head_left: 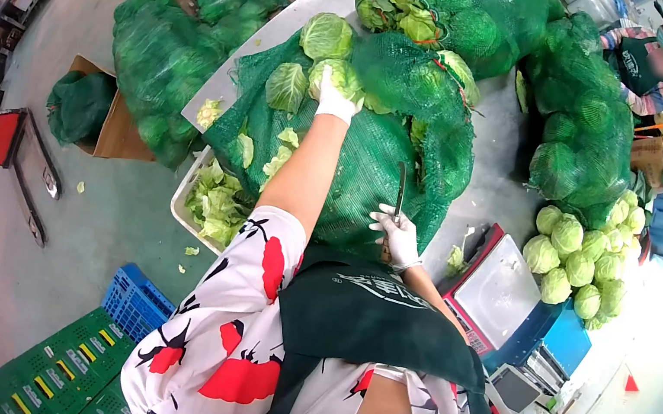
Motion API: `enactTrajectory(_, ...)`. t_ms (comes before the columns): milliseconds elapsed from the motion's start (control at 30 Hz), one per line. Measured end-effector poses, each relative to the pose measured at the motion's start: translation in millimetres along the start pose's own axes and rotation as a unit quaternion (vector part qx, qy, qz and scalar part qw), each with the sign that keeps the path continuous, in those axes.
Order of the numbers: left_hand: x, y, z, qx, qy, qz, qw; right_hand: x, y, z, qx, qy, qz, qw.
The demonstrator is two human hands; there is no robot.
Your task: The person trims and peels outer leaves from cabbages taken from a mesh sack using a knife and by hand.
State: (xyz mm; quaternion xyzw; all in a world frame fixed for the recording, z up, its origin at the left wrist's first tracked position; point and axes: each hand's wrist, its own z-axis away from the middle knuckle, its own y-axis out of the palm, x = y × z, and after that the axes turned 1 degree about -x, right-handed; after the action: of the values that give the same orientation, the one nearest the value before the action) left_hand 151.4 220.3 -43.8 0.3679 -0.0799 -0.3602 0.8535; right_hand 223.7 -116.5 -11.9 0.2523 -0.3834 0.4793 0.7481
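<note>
My left hand, in a white glove, reaches out over an opened green mesh bag and rests on a cabbage. Two more cabbages lie around it, one beyond and one to the left. Nearer my apron, my right hand, also gloved, holds a knife with its blade pointing away from me. Loose leaves are scattered on the mesh. A white bin with leaves stands below the table's left edge.
Full mesh bags lie on the table and on the floor at left. A red-framed scale and a pile of cabbages are at right. A co-worker stands at the upper right. A pallet jack is at left.
</note>
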Motion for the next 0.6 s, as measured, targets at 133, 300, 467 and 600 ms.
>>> enactTrajectory(133, 5, -38, 9, 0.014, 0.044, 0.001, 0.999, -3, -3, 0, -0.002, -0.013, 0.000, 1.000)
enactTrajectory(300, 10, -113, 44, 0.031, 0.084, -0.037, 0.995, -19, -19, 9, -0.031, 0.000, -0.007, 1.000)
enactTrajectory(467, -30, -169, 85, -0.007, 0.212, -0.251, 0.944, -23, -24, 15, -0.040, -0.001, -0.008, 0.999)
enactTrajectory(600, -53, -152, 89, -0.114, 0.463, -0.526, 0.704, -20, -13, 13, -0.021, -0.004, 0.000, 1.000)
